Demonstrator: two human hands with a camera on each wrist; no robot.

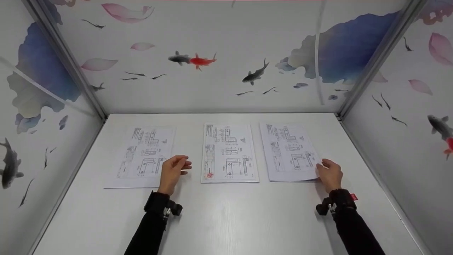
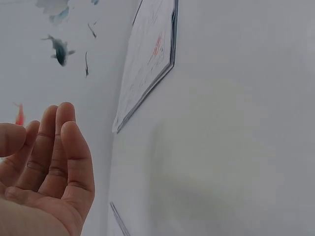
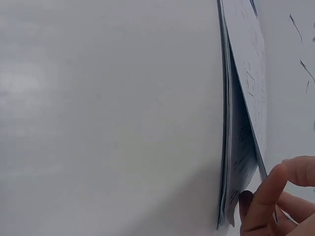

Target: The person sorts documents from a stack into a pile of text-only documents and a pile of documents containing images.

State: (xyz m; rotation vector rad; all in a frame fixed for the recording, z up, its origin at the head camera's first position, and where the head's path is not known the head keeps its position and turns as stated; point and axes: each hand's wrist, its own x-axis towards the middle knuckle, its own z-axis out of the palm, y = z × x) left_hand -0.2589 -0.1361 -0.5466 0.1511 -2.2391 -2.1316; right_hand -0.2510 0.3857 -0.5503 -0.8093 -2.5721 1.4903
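Three paper stacks printed with technical drawings lie side by side. At the right stack [image 1: 288, 150], my right hand [image 1: 330, 174] pinches the near right corner of the top sheet [image 3: 248, 81] between thumb and finger. That corner is lifted, and a dark gap shows above the sheets below [image 3: 225, 147]. My left hand [image 1: 171, 174] hovers by the near right side of the left stack [image 1: 141, 156], overlapping it in the head view. Its fingers are relaxed and nothing is in them. The middle stack [image 1: 230, 152] bears a red stamp [image 1: 210, 175] at its near left corner.
The white table [image 1: 226, 216] is enclosed by a back wall [image 1: 219, 92] and side walls printed with fish, petals and blue leaves. Grey metal posts [image 1: 384, 56] stand at the back corners. Both wrists carry black bands with small mounts.
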